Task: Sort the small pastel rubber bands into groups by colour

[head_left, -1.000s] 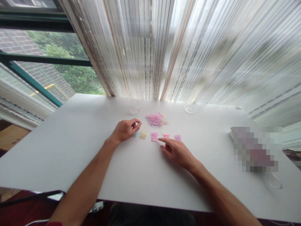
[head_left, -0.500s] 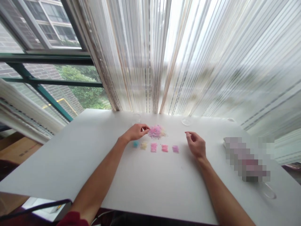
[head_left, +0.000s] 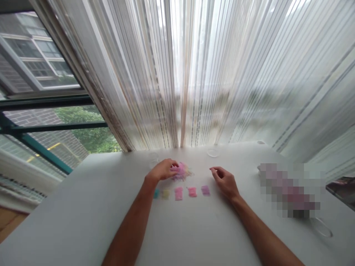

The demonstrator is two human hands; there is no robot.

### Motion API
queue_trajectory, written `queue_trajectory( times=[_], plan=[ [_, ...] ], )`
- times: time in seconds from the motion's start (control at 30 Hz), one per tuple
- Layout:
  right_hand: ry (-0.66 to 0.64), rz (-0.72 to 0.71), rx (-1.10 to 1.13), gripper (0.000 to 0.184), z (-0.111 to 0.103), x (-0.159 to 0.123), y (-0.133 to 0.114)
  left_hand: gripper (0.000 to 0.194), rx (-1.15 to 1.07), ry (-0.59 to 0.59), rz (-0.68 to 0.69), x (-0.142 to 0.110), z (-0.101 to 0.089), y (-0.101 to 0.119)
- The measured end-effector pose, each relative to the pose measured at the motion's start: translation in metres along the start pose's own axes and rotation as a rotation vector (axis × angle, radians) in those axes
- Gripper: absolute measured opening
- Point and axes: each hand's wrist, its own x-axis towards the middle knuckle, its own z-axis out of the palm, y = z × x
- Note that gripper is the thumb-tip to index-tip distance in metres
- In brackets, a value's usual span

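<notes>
A loose heap of small thin pink, purple and pale yellow pieces (head_left: 181, 173) lies on the white table. My left hand (head_left: 162, 170) reaches over the heap's left side, its bent fingers and thumb apart and touching the pieces. To the right of the heap, my right hand (head_left: 226, 181) hovers or rests with thumb and forefinger pinched together; anything between them is too small to make out. Nearer me runs a row of neat little batches: turquoise (head_left: 156, 193), partly behind my left wrist, yellow (head_left: 165, 194), pink (head_left: 179, 193), coral pink (head_left: 192, 191) and purple (head_left: 205, 190).
Two clear round dishes or lids, one at left (head_left: 154, 157) and one at right (head_left: 213, 153), sit near the table's (head_left: 177, 236) far edge. A blurred-out pinkish object (head_left: 288, 192) with a loop strap (head_left: 323, 227) lies at right. Striped curtains (head_left: 191, 92) hang behind.
The camera view has tilted up and turned slightly right. My left hand has moved further over the heap, its fingers spread at the pieces. My right hand keeps its pinch.
</notes>
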Motion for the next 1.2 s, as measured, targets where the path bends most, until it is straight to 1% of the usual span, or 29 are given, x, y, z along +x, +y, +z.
queue_trajectory(
  times=[0.1,0.2,0.5,0.9,1.03,1.2],
  plan=[
    [-0.011,0.009,-0.006,0.048,0.000,0.001,0.002,0.023,0.031,-0.010,-0.010,0.002,0.007,0.003],
    [-0.020,0.020,-0.009,0.047,0.000,0.001,0.003,0.021,0.047,-0.005,-0.027,0.003,0.008,0.006],
    [-0.045,0.049,-0.015,0.046,-0.001,0.001,0.002,0.016,0.005,0.036,-0.043,-0.003,-0.010,0.008],
    [-0.054,0.060,-0.009,0.044,-0.002,0.001,-0.003,0.016,-0.071,0.095,-0.007,-0.009,-0.021,0.001],
    [-0.056,0.058,-0.014,0.044,-0.003,0.000,-0.004,0.016,-0.083,0.118,0.002,-0.008,-0.022,0.000],
    [-0.057,0.052,-0.024,0.044,-0.002,0.000,-0.004,0.017,-0.083,0.122,0.013,-0.007,-0.019,0.001]
  ],
)
